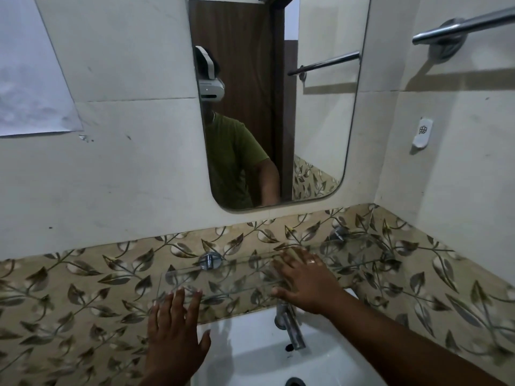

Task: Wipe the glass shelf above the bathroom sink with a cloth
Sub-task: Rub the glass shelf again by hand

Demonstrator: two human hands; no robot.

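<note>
Both hands open, empty: right hand (305, 280) flat on glass shelf (223, 280), left hand (174, 327) at front edge.

The glass shelf (237, 277) juts from the wall below the mirror (278, 107) and above the sink (250, 358). The tap (289, 327) stands under its right part. A towel rail (459, 23) hangs on the right wall. The right hand (306, 280) lies flat on the shelf; the left hand (175, 330) reaches its front left edge.

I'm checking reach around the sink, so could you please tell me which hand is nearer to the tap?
The right hand is nearer: it lies flat on the glass shelf, almost directly above the tap. The left hand is farther off, at the shelf's front left corner.
</note>
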